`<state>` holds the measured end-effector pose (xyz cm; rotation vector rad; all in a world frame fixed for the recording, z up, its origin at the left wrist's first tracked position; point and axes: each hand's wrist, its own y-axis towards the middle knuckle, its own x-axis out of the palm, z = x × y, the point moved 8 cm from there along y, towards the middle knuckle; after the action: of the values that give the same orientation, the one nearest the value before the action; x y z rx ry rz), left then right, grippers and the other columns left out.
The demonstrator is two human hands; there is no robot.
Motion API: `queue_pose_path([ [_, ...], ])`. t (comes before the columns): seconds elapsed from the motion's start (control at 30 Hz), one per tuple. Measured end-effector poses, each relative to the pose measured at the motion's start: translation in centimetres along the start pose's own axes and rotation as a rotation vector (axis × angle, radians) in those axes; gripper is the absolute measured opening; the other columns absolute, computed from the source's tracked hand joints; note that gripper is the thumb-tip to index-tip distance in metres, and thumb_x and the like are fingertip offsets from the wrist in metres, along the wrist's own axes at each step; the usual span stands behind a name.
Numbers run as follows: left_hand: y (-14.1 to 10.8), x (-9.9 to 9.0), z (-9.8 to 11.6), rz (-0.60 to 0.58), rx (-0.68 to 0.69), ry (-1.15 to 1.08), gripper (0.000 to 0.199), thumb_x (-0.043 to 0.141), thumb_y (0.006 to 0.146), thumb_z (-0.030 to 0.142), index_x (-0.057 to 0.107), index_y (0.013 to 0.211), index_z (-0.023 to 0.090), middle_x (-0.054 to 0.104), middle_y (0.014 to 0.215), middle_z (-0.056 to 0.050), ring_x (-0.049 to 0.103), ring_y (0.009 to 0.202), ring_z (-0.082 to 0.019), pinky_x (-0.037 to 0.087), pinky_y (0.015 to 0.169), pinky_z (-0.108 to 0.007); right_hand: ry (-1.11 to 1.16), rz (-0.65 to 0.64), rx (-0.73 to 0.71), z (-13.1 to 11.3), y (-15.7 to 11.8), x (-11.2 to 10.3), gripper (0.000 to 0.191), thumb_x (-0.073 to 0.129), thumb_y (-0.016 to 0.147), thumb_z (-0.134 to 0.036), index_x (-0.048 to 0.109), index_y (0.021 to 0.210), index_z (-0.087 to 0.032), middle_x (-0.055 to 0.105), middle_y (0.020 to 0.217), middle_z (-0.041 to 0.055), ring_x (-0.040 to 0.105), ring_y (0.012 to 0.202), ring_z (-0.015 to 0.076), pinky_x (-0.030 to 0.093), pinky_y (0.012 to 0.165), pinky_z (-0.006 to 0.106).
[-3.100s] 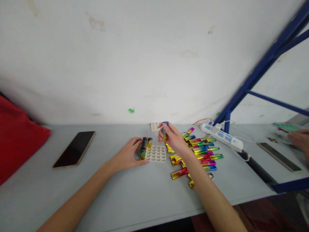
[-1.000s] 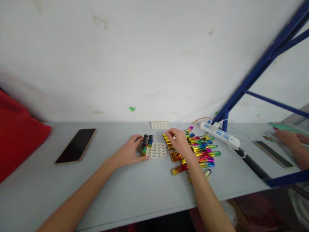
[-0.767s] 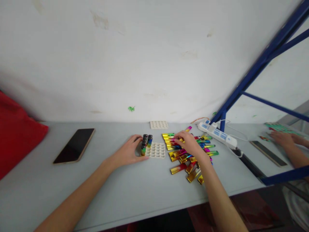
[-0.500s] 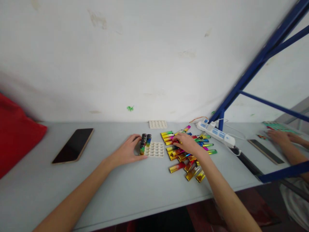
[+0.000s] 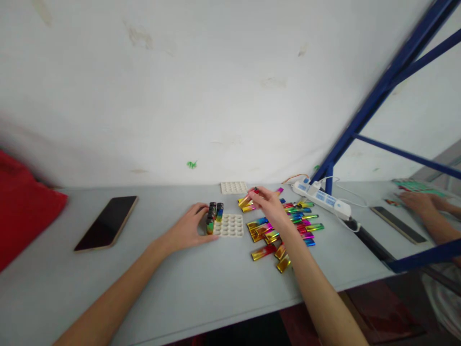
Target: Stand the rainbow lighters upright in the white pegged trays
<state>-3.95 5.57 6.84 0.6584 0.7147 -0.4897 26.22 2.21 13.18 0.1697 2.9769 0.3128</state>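
A white tray point(image 5: 234, 226) with rows of holes lies flat on the table. Several lighters point(image 5: 211, 218) with black tops and shiny coloured bodies stand upright at its left end. My left hand point(image 5: 192, 223) curls around that end, thumb at the near corner and fingers behind the lighters, steadying the tray. Between the fingertips of my right hand point(image 5: 268, 204) is a gold and red lighter point(image 5: 245, 200), tilted, above the far left of the pile. The pile of shiny multicoloured lighters point(image 5: 262, 233) lies partly hidden under my right forearm.
A second white tray point(image 5: 233, 187) lies near the wall. On the left are a phone point(image 5: 108, 223) and a red cloth item point(image 5: 25, 206). To the right stand a power strip point(image 5: 322, 198) and a blue metal frame point(image 5: 363, 115); beyond it are another person's hands point(image 5: 419, 204).
My right hand has lifted a lighter from the pile and moved slightly left and away from me. My left hand stays around the tray's left end.
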Motion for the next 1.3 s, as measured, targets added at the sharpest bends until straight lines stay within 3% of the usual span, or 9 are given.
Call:
queue_pose_path([
  [0.1,-0.1,-0.1,0.3,-0.005,-0.005,-0.002,0.078,0.108,0.087,0.069,0.083,0.148,0.027,0.079,0.163,-0.021,0.079,0.153,-0.051,0.066,0.139,-0.073,0.168,0.032,0.021,-0.8,0.5,3.3,0.078,0.089,0.086,-0.103,0.073,0.100,-0.029,0.072,0.089,0.0007,0.069,0.084,0.0223,0.058,0.075,0.034],
  [0.2,-0.1,0.0,0.5,-0.026,-0.021,0.004,0.079,0.109,0.087,0.071,0.082,0.147,0.027,0.079,0.163,-0.020,0.078,0.154,-0.049,0.065,0.140,-0.070,0.241,-0.028,0.070,-0.4,0.0,6.4,0.080,0.081,0.089,-0.109,0.062,0.103,-0.033,0.071,0.088,-0.0006,0.073,0.085,0.0241,0.063,0.078,0.036],
  [0.33,-0.2,0.0,0.6,-0.040,-0.043,0.018,0.079,0.110,0.087,0.072,0.082,0.146,0.027,0.078,0.165,-0.019,0.077,0.156,-0.049,0.064,0.142,-0.066,0.194,-0.148,0.106,0.9,-1.9,8.8,0.077,0.074,0.095,-0.109,0.058,0.106,-0.035,0.050,0.073,-0.0091,0.052,0.064,0.0201,0.053,0.064,0.034],
  [0.43,-0.2,0.0,0.7,-0.055,-0.044,0.010,0.080,0.109,0.088,0.073,0.081,0.148,0.027,0.078,0.165,-0.019,0.076,0.157,-0.049,0.063,0.143,-0.066,0.057,-0.100,0.057,1.1,-3.0,8.8,0.074,0.070,0.100,-0.105,0.054,0.092,-0.034,0.040,0.069,-0.0090,0.041,0.064,0.0189,0.039,0.060,0.033],
  [0.57,-0.3,0.0,0.8,-0.063,-0.048,0.015,0.083,0.107,0.089,0.075,0.080,0.150,0.026,0.076,0.165,-0.020,0.075,0.157,-0.049,0.063,0.143,-0.066,-0.189,0.026,-0.048,0.2,-3.6,8.0,0.067,0.067,0.109,-0.083,0.045,0.073,-0.031,0.044,0.068,-0.0051,0.043,0.072,0.0189,0.036,0.068,0.034],
  [0.77,-0.4,-0.2,0.9,-0.068,-0.048,0.053,0.083,0.107,0.091,0.074,0.079,0.152,0.025,0.075,0.168,-0.019,0.074,0.158,-0.049,0.061,0.144,-0.065,-0.291,0.037,-0.016,0.7,-3.9,7.9,0.049,0.067,0.106,-0.050,0.042,0.069,-0.032,0.045,0.065,-0.0054,0.042,0.069,0.0183,0.030,0.068,0.035],
  [0.97,-0.3,0.0,0.7,-0.076,-0.052,0.047,0.084,0.106,0.091,0.075,0.079,0.153,0.025,0.076,0.167,-0.019,0.074,0.159,-0.048,0.061,0.144,-0.066,-0.300,0.047,-0.092,0.5,-4.1,7.7,0.046,0.064,0.120,-0.058,0.051,0.084,-0.031,0.057,0.074,-0.0043,0.053,0.074,0.0211,0.041,0.073,0.034],
  [1.2,-0.3,-0.1,0.9,-0.055,-0.048,0.024,0.084,0.109,0.089,0.073,0.080,0.151,0.026,0.078,0.166,-0.019,0.075,0.158,-0.047,0.061,0.144,-0.067,-0.444,-0.110,-0.343,-0.8,-4.6,8.6,0.033,0.057,0.130,-0.046,0.059,0.101,-0.030,0.076,0.105,0.0078,0.073,0.103,0.0286,0.058,0.097,0.038],
  [1.3,-0.3,0.0,1.0,-0.066,-0.044,0.023,0.085,0.108,0.090,0.073,0.079,0.154,0.025,0.076,0.168,-0.020,0.074,0.160,-0.047,0.060,0.145,-0.066,-0.521,-0.179,-0.336,-0.3,-4.7,9.1,0.035,0.061,0.130,-0.045,0.058,0.098,-0.031,0.075,0.099,0.0057,0.074,0.097,0.0276,0.057,0.092,0.036],
])
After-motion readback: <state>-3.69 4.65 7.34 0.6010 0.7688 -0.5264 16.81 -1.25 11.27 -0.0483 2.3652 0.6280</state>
